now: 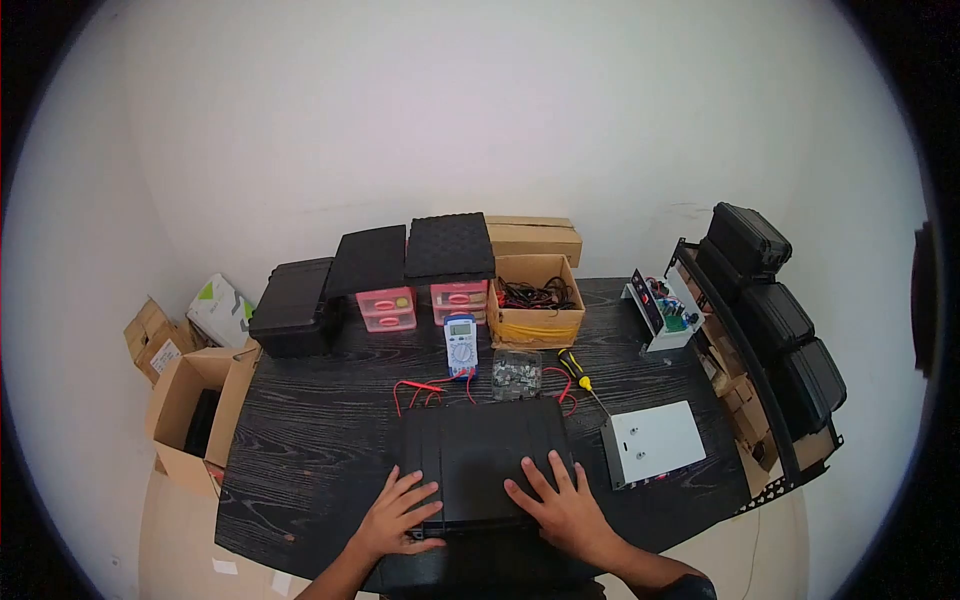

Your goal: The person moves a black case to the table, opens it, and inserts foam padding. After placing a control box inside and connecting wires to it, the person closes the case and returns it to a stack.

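A black hard case [485, 455] lies flat on the dark wood-grain table, its lid down. My left hand [398, 515] rests at the case's left front corner, fingers spread over the lid and thumb along the front edge. On the right part of the lid lies my right hand [565, 508], also with fingers spread. Neither hand grips anything. Behind the case stands a blue and white multimeter [461, 346] with red test leads [420, 385]. Beside it is a clear box of small metal parts [517, 374], then a yellow and black screwdriver [576, 372].
A white metal box [655, 443] sits right of the case, with an open circuit-board unit [665, 312] behind. A cardboard box of cables [535, 325], pink drawer units [387, 309] and another black case [293, 308] line the back. A rack [745, 370] holds black cases at right.
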Available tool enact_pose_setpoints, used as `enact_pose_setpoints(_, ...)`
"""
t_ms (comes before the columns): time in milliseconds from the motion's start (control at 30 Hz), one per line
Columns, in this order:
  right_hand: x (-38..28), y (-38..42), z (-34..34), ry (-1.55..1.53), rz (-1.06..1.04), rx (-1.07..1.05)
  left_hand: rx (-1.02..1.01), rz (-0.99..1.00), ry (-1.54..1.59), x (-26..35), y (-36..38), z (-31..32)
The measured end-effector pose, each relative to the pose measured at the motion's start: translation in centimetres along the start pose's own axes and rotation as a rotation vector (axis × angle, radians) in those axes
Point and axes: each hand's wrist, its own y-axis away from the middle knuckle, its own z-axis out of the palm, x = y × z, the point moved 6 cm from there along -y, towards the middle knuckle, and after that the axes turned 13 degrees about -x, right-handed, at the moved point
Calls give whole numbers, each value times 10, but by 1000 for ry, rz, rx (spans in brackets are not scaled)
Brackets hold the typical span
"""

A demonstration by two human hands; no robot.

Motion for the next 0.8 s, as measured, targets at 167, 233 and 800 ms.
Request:
enact_pose_setpoints(167, -4, -1, -4, 35, -10, -29, 66, 36, 6, 1, 7, 4)
enact_pose_setpoints(233, -3, -2, -2, 54, -10, -34, -11, 36, -67, -8, 14, 9)
enact_pose_setpoints(800, -3, 11, -26, -140, -119, -217, 159, 62, -149, -1, 22, 7)
